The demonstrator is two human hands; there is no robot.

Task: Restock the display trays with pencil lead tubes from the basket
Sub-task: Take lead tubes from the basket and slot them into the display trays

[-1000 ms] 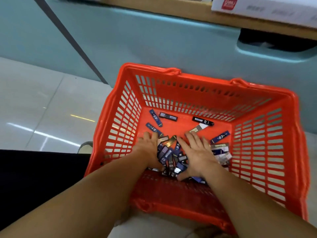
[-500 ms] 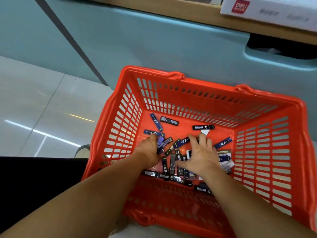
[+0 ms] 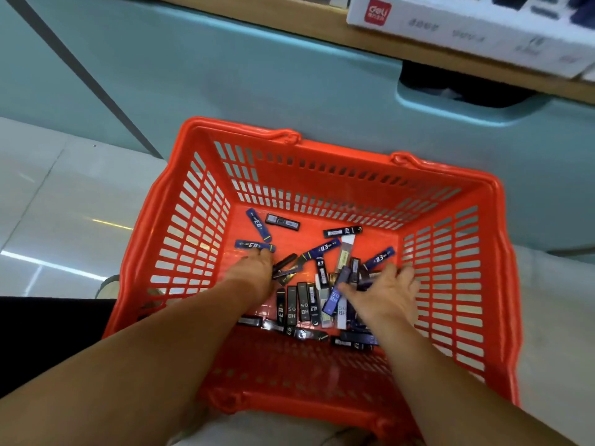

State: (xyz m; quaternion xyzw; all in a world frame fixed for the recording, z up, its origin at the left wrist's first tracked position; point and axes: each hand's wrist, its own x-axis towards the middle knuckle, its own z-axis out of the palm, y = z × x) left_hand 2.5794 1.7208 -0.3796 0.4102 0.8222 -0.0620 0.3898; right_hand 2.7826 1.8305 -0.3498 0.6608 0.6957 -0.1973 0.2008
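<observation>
Counting the stock first: we record a loose heap of pencil lead tubes [image 3: 304,305], dark blue and black, some marked 0.3, 0.5 or HB, all lying on the floor of the red basket [image 3: 450,175]. Most are gathered toward the near wall; a few lie apart toward the far wall.

Left hand [image 3: 254,272]: lowered to the basket floor at the left edge of the heap, touching one blue tube [image 3: 254,245]. Its fingers are hidden behind the back of the hand, so we cannot tell whether they hold anything.

Right hand [image 3: 386,292]: set on the right of the heap, fingers bent over a cluster of tubes, thumb stretched to the left beneath them. We read this as a grasp on several tubes at once.

Surroundings: the basket stands on a pale tiled floor [image 3: 64,194], against a teal cabinet front [image 3: 257,75]. Above runs a wooden shelf [image 3: 289,17] bearing a white carton [image 3: 450,24] with a red logo. We cannot make out the display trays with certainty.

Progress, in our judgement: gathering stage only. Many tubes are in the basket, none is seen being placed, and the restocking itself is largely left to do.
</observation>
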